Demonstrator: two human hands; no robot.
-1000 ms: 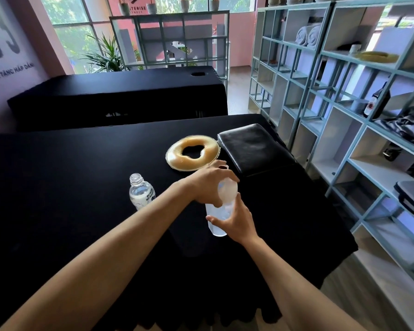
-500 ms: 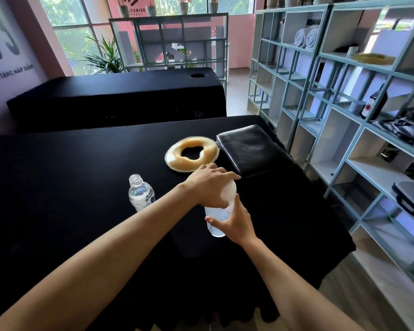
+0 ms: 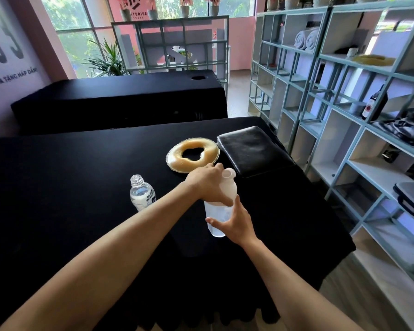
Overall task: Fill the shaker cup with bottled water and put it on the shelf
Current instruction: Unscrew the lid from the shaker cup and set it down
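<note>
Right hand point(image 3: 237, 222) grips the shaker cup point(image 3: 216, 218) body from its side; left hand point(image 3: 207, 183), palm down, clasps its lid point(image 3: 227, 185).

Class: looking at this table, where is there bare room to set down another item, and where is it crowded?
Free: the black table left of the water bottle. Crowded: around the shaker cup, gel ring and black cushion.

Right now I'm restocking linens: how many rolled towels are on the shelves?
2: one rolled towel and a second towel side by side, high in the shelf unit. Others may be hidden.
</note>
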